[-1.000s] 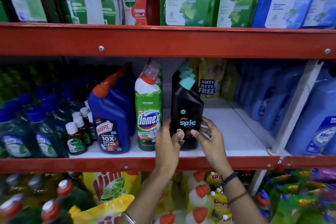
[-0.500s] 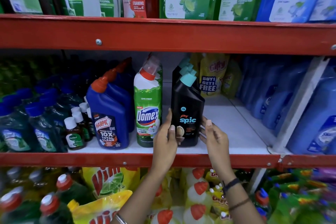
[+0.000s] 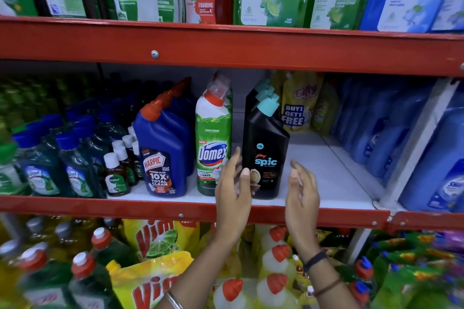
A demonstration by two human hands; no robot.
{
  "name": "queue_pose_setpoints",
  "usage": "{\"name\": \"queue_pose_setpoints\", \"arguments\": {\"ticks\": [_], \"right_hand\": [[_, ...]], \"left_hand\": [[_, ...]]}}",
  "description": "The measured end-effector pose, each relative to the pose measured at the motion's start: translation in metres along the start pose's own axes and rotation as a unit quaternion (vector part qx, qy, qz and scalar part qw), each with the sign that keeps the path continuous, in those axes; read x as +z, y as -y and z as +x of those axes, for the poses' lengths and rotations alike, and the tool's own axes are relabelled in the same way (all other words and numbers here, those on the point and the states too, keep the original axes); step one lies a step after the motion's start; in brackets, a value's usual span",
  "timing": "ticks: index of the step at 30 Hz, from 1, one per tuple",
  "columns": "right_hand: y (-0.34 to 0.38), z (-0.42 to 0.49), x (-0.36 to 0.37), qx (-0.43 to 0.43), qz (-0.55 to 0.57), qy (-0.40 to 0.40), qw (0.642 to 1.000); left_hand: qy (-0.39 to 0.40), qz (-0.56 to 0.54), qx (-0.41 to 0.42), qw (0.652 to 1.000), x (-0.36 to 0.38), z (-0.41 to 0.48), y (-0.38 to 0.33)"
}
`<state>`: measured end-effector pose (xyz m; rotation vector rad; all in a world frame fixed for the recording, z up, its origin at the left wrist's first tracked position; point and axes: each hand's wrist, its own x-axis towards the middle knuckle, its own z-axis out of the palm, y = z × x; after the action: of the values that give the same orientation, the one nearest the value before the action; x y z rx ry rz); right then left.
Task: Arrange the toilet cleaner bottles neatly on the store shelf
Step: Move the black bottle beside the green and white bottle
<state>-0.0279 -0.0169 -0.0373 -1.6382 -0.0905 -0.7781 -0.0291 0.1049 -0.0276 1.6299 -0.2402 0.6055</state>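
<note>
Far out to the left of both hands, dark green bottles with blue caps [image 3: 37, 158] crowd the shelf, and next come small brown bottles with white caps [image 3: 116, 175]. Closer in stands a blue toilet cleaner bottle [image 3: 163, 155] with an orange spout, more of its kind lined up behind it. Just to the left of the left hand is the green and white toilet cleaner bottle [image 3: 213, 143], upright at the front edge. The left hand [image 3: 232, 195] reaches up with fingers loosely spread, gripping nothing; its fingertips overlap the gap between that green bottle and the black toilet cleaner bottle [image 3: 266, 153], and actual contact cannot be told through the blur. The black bottle stands upright between the two hands, teal cap on top, with matching black bottles in a row behind it. The right hand [image 3: 301, 195] hovers just right of it, fingers open and curled, holding nothing and clear of the bottle. Beyond the right hand lies bare white shelf [image 3: 326, 173], a yellow pouch [image 3: 297, 105] at the back, and big blue bottles [image 3: 391, 128] further right.
</note>
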Motion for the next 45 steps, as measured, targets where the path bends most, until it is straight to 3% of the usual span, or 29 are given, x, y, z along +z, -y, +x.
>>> {"name": "queue_pose_setpoints", "arguments": {"ticks": [2,5,7,10,14,20,27,32,36,38,41,45], "right_hand": [[0.007,-0.019,0.009,-0.061,-0.004,-0.026,0.998],[0.016,-0.039,0.031,-0.091,0.026,0.078,0.992],[0.017,-0.043,0.049,-0.056,0.034,0.141,0.988],[0.023,-0.039,0.077,0.019,0.052,0.176,0.983],[0.033,-0.029,0.097,0.082,0.113,0.176,0.974],[0.034,-0.028,0.101,0.092,0.139,0.163,0.972],[0.033,-0.032,0.098,0.080,0.098,0.138,0.982],[0.032,-0.040,0.100,0.059,0.067,0.125,0.988],[0.037,-0.068,0.111,-0.055,0.021,0.048,0.997],[0.042,-0.078,0.122,-0.071,0.036,0.112,0.991],[0.048,-0.081,0.143,-0.009,0.018,0.218,0.976],[0.051,-0.075,0.168,0.056,-0.023,0.243,0.968]], "left_hand": [[-0.057,0.050,0.056,0.996,-0.009,-0.009,-0.002],[-0.115,0.089,0.109,0.983,-0.026,-0.009,0.002],[-0.113,0.080,0.083,0.987,-0.037,-0.001,0.002],[-0.073,0.057,0.039,0.995,-0.051,0.011,0.004],[-0.014,0.045,0.003,0.999,-0.060,0.021,0.018],[0.028,0.063,-0.015,0.998,-0.068,0.021,0.017],[0.055,0.056,-0.024,0.997,-0.075,0.019,0.017],[0.036,0.033,-0.021,0.999,-0.080,0.013,0.012],[-0.051,-0.054,0.028,0.997,-0.096,0.000,0.005],[-0.099,-0.066,0.047,0.992,-0.112,0.001,0.007],[-0.126,-0.010,0.040,0.991,-0.135,0.014,0.012],[-0.107,0.014,-0.006,0.994,-0.155,0.029,0.020]]}}
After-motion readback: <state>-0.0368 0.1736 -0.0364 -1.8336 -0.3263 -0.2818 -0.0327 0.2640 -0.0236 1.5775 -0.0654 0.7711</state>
